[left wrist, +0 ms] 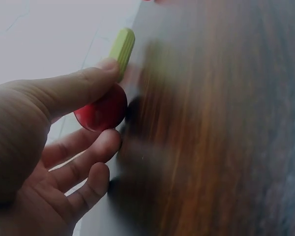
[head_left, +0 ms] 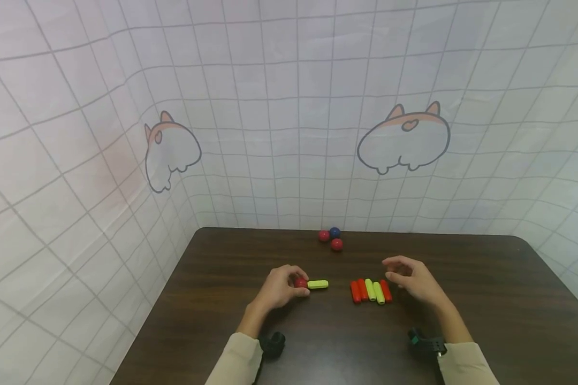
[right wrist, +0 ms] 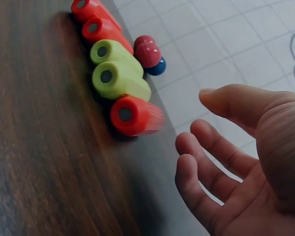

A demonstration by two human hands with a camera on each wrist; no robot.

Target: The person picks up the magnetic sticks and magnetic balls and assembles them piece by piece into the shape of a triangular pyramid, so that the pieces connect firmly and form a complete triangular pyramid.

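Observation:
My left hand [head_left: 280, 287] grips a red ball [left wrist: 105, 110] between thumb and fingers, low over the table. Touching the ball is a yellow-green rod [head_left: 318, 284], which points to the right; in the left wrist view the thumb tip lies against its near end. On the right, my right hand [head_left: 416, 280] hovers with loosely bent fingers and nothing in its grasp. Just left of it lies a row of short rods, among them a red rod [right wrist: 132, 115] nearest the hand and a yellow-green rod [right wrist: 120, 81]. Grey discs show in their ends.
Toward the back edge of the dark wooden table [head_left: 250, 251] sit two red balls, one a red ball [head_left: 336, 244] nearer me, and a blue ball [head_left: 334, 232]. A white checked cloth [head_left: 289, 133] hangs behind and at the sides.

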